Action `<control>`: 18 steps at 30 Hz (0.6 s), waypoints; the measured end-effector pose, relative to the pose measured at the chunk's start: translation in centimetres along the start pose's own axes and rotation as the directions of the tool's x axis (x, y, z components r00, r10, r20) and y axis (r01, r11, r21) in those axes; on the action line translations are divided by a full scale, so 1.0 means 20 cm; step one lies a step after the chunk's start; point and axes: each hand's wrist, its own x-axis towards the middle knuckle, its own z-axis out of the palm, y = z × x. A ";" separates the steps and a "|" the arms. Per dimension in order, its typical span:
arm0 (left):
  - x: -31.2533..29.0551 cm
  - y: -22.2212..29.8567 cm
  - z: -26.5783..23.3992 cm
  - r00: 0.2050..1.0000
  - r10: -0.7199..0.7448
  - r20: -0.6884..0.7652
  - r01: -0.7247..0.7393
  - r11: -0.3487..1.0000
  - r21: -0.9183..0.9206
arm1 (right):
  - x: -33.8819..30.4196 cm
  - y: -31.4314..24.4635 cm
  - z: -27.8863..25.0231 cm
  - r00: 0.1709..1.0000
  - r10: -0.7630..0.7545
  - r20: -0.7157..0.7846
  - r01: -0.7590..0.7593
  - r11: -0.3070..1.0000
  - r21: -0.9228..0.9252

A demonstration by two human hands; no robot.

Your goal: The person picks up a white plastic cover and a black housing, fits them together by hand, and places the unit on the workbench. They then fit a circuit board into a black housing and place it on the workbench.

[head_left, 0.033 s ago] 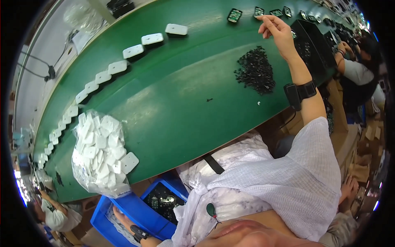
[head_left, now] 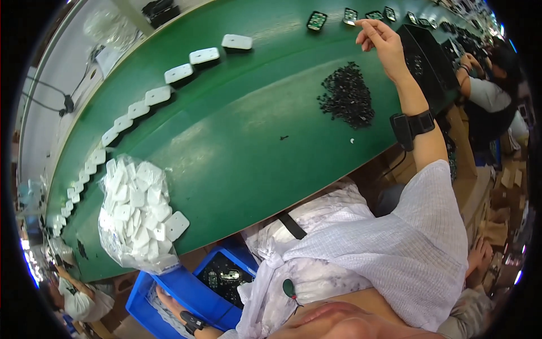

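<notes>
- Green worktop [head_left: 243, 152]: a black parts pile [head_left: 346, 96] lies nearer the body than the right hand [head_left: 386, 48].
- Board case [head_left: 350, 16]: on the worktop's far side, just left of and beyond the right fingers [head_left: 365, 23]; long axis roughly away from the person.
- Right fingers: bunched at its near corner; whether clamped on it, cannot tell.
- Left hand [head_left: 169, 300]: well apart, inside a blue bin [head_left: 134, 302]; fingers' state cannot be told.
</notes>
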 end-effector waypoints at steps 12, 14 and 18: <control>0.26 -0.01 -0.05 0.933 0.319 0.167 -0.356 0.891 0.284 | -0.30 0.11 -0.62 0.972 0.108 -0.210 -0.185 0.901 -0.392; 0.34 0.01 -0.06 0.921 0.349 0.175 -0.388 0.868 0.309 | -0.40 0.14 -0.69 0.967 0.085 -0.240 -0.249 0.520 -0.817; 0.46 0.06 -0.05 0.896 0.407 0.179 -0.445 0.819 0.363 | -0.58 0.18 -0.70 0.938 0.281 -0.206 -0.300 0.354 -0.886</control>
